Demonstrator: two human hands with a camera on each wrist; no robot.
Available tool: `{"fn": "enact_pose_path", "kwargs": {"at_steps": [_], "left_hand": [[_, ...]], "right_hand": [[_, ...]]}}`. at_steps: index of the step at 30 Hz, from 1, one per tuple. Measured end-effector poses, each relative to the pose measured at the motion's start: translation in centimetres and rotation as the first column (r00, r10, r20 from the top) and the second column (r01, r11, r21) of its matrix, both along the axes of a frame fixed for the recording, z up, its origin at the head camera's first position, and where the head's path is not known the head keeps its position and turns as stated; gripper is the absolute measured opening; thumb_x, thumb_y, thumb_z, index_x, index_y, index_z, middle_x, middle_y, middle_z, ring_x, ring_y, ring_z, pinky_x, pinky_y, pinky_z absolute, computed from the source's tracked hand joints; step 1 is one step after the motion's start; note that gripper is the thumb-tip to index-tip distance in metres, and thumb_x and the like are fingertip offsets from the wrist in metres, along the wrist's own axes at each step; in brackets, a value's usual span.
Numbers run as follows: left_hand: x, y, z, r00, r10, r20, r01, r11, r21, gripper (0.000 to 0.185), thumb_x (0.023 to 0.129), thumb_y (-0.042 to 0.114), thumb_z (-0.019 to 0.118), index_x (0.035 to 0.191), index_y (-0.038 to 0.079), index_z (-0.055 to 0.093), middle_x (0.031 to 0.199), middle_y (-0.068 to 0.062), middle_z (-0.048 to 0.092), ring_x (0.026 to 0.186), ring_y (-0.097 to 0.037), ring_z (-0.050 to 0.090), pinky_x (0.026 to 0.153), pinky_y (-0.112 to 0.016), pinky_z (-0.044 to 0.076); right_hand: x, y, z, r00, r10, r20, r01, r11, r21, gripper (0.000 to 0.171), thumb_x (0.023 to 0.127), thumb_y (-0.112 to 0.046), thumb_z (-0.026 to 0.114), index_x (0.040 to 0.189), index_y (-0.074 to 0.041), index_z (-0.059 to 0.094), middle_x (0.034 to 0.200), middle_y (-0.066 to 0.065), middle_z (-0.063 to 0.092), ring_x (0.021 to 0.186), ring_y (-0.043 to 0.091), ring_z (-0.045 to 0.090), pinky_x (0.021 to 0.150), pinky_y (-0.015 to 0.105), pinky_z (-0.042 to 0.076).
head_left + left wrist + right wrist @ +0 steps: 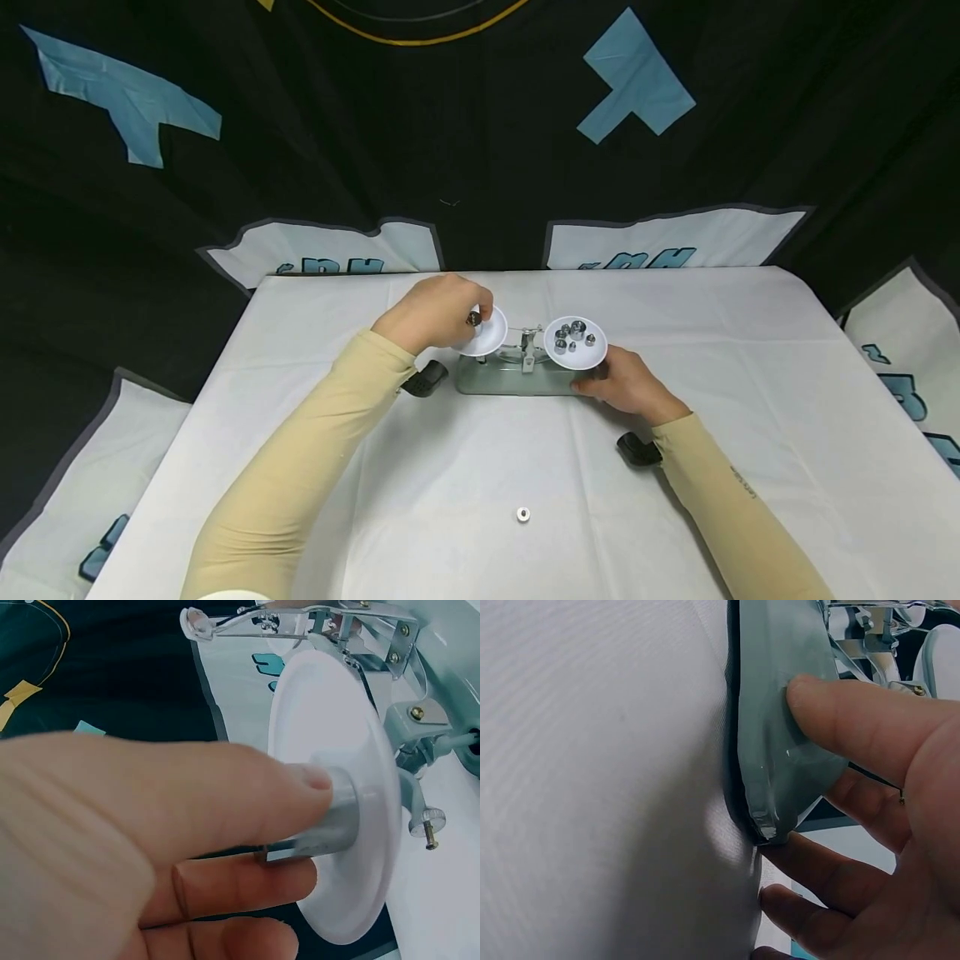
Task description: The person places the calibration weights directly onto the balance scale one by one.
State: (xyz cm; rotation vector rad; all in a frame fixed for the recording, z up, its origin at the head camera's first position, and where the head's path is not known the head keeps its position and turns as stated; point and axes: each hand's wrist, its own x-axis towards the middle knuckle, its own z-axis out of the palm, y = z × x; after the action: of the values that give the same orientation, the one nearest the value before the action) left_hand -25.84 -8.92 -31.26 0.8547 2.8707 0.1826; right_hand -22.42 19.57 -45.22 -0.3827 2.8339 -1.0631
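A balance scale with a grey-green base stands on the white cloth. My left hand pinches a shiny metal cylindrical weight between thumb and fingers, its end right at the white left pan. Several small metal weights stand in the right pan. With my right hand I grip the right end of the base. In the right wrist view the thumb lies on top of the base and the fingers are around its end.
On the white-clothed table, nearer to me, lies a small round object with a dark centre. Black wrist devices sit by both wrists. Behind the table hangs a black curtain with blue and white patches.
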Motion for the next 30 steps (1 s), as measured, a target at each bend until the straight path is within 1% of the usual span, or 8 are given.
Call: {"fn": "enact_pose_path", "kwargs": {"at_steps": [5,11,15,18,24,30], "left_hand": [[0.0,-0.1,0.0,1.0,0.016,-0.012,-0.016,1.0,-0.001,0.027,0.081,0.001,0.069,0.104,0.014,0.075,0.092,-0.004,0.071,0.085,-0.023,0.059,0.074,-0.036,0.049],[0.0,-0.2,-0.3,1.0,0.016,-0.008,-0.016,1.0,0.004,0.025,0.082,0.002,0.07,0.105,0.013,0.075,0.095,-0.005,0.072,0.086,-0.023,0.059,0.076,-0.037,0.051],[0.0,-0.3,-0.3,1.0,0.019,-0.009,-0.019,1.0,0.011,0.025,0.083,0.002,0.07,0.105,0.012,0.075,0.099,-0.006,0.073,0.088,-0.024,0.06,0.078,-0.037,0.052],[0.0,-0.4,-0.4,1.0,0.023,-0.003,-0.023,1.0,0.008,0.025,0.083,0.003,0.071,0.106,0.012,0.075,0.099,-0.006,0.073,0.088,-0.024,0.06,0.077,-0.037,0.052],[-0.1,-0.6,-0.9,1.0,0.016,0.019,-0.016,1.0,-0.002,0.025,0.083,0.004,0.071,0.107,0.012,0.075,0.1,-0.007,0.074,0.089,-0.023,0.06,0.077,-0.037,0.052],[0.0,-0.6,-1.0,1.0,0.019,0.009,-0.019,1.0,0.017,0.029,0.084,0.003,0.07,0.112,0.011,0.075,0.105,-0.008,0.075,0.091,-0.024,0.062,0.08,-0.039,0.053]], "right_hand": [[0.1,0.0,-0.1,1.0,0.0,-0.006,0.0,1.0,-0.013,0.06,0.081,-0.016,0.082,0.133,0.004,0.06,0.131,0.028,0.065,0.127,0.046,0.059,0.109,0.06,0.046],[0.1,0.0,-0.2,1.0,0.007,-0.011,-0.007,1.0,-0.021,0.059,0.081,-0.015,0.082,0.133,0.003,0.06,0.132,0.027,0.065,0.126,0.045,0.059,0.108,0.06,0.047],[0.1,0.1,-0.2,1.0,0.006,-0.012,-0.007,1.0,-0.023,0.06,0.081,-0.014,0.081,0.134,0.003,0.059,0.134,0.027,0.064,0.129,0.046,0.058,0.109,0.06,0.046],[0.1,0.1,-0.3,1.0,0.006,-0.009,-0.006,1.0,-0.022,0.061,0.081,-0.014,0.081,0.136,0.003,0.058,0.136,0.028,0.063,0.132,0.047,0.056,0.11,0.061,0.045],[0.2,0.1,-0.4,1.0,0.01,-0.008,-0.01,0.999,-0.048,0.062,0.081,-0.012,0.081,0.137,0.002,0.057,0.136,0.027,0.063,0.134,0.047,0.054,0.112,0.06,0.043],[0.2,0.2,-0.4,1.0,0.014,-0.015,-0.015,0.999,-0.046,0.063,0.081,-0.012,0.08,0.137,0.003,0.056,0.138,0.028,0.062,0.135,0.047,0.053,0.112,0.06,0.043]]}}
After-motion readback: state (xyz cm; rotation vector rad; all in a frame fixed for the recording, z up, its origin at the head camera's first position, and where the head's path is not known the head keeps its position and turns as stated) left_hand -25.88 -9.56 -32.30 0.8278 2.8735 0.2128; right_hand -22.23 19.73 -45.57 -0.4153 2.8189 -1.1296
